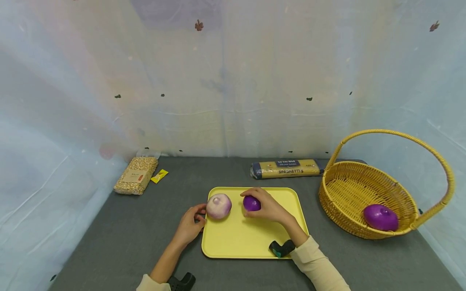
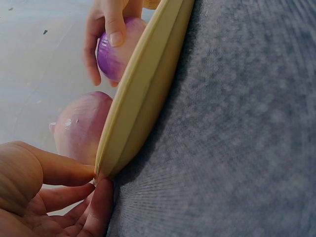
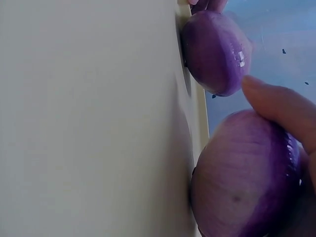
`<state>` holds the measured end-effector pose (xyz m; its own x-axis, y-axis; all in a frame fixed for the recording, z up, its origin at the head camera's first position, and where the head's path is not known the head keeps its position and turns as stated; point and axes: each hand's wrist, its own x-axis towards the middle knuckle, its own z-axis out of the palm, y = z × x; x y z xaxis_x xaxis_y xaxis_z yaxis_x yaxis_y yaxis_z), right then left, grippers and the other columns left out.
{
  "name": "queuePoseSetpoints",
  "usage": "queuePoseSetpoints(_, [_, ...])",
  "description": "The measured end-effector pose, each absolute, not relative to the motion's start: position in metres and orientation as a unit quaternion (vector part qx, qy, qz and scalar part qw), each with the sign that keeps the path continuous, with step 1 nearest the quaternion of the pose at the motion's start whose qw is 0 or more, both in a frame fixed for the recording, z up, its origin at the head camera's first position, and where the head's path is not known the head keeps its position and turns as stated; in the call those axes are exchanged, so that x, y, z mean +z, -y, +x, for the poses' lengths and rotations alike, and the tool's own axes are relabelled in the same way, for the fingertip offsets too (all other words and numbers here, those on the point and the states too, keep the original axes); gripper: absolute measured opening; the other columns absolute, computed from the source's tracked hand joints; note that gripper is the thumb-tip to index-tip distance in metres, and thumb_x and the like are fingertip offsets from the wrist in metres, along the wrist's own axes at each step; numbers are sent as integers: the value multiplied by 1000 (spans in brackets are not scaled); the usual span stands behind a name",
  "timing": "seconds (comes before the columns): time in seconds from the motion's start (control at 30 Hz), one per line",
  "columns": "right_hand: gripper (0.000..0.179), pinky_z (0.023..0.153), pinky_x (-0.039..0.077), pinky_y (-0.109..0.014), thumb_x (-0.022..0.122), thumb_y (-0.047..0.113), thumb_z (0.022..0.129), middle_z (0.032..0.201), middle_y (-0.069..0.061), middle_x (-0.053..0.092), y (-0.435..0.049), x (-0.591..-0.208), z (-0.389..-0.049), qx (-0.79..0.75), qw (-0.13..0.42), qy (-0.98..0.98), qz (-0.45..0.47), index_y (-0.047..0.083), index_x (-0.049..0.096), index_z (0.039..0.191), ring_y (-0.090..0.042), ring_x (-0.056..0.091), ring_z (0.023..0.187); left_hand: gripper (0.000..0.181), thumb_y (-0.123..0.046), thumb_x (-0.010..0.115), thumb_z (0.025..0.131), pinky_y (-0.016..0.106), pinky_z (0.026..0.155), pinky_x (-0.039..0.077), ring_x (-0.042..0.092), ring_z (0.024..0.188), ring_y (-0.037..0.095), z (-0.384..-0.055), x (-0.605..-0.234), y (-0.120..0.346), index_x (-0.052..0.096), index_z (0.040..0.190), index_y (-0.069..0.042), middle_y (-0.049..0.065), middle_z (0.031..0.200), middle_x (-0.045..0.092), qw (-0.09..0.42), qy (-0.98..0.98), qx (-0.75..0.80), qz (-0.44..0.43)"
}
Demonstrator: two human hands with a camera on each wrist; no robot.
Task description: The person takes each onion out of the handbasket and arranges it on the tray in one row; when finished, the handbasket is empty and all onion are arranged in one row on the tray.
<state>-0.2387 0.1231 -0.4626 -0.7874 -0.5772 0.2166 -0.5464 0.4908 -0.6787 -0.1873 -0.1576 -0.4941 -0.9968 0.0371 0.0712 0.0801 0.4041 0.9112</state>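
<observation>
In the head view my right hand (image 1: 267,206) grips a purple onion (image 1: 252,203) over the yellow tray (image 1: 255,246). The right wrist view shows the thumb (image 3: 281,106) against the upper side of this onion (image 3: 242,173), whose underside is right at the tray surface. To its left a paler purple-and-white onion (image 1: 219,206) sits on the tray near the left rim. At that rim my left hand (image 1: 190,224) pinches the tray edge (image 2: 133,108) between thumb and fingers, beside the pale onion (image 2: 81,123).
A yellow wicker basket (image 1: 329,202) with a tall handle stands at right, holding a glossy purple oval vegetable (image 1: 380,217). A spaghetti pack (image 1: 287,168) lies behind the tray. A bag of pale grains (image 1: 136,176) and a small yellow packet (image 1: 159,176) are at back left on the grey table (image 1: 120,242).
</observation>
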Motion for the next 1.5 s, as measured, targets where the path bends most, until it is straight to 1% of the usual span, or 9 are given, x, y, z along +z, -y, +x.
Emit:
queuePoseSetpoints(0.33, [70,89,45,-45,78,31,74,130,-10,48,-123,-466,-241,-381,9,-865,-326,12,47,134,-27,45,117,42,8,62,78,25,50,51,53,77,16,-186,-495,157,57,119,3,15,101,56,27,840,-541,-35])
queuePoseSetpoints(0.53, [76,91,44,-47,78,32,74,134,-8,47,-123,-466,-242,-384,9,-864,-326,11,43,137,-28,43,121,43,8,62,78,25,51,51,53,77,17,-187,-494,157,56,121,2,14,102,55,18,838,-544,-28])
queuePoseSetpoints(0.7, [77,92,43,-48,79,32,73,135,-9,47,-122,-466,-242,-384,5,-863,-328,10,42,138,-28,42,122,43,7,62,78,25,51,51,53,77,16,-187,-495,157,57,120,1,13,102,56,21,842,-539,-27])
queuePoseSetpoints(0.97, [75,92,44,-48,79,25,73,134,-9,47,-122,-464,-241,-391,7,-860,-328,9,43,137,-30,43,122,42,9,62,78,24,50,51,53,76,16,-186,-495,157,57,119,2,14,101,55,24,841,-540,-28])
queuePoseSetpoints(1.23, [75,91,44,-49,79,28,73,133,-13,47,-122,-463,-241,-385,16,-862,-329,7,44,136,-29,44,121,42,8,61,79,24,50,51,52,77,17,-187,-494,157,57,120,2,14,101,55,20,837,-546,-27])
queuePoseSetpoints(1.5, [73,91,44,-50,79,27,73,132,-16,48,-121,-462,-241,-383,12,-861,-334,5,45,135,-31,44,120,43,7,62,78,25,50,50,52,78,18,-187,-494,157,57,120,1,13,101,55,21,841,-539,-25])
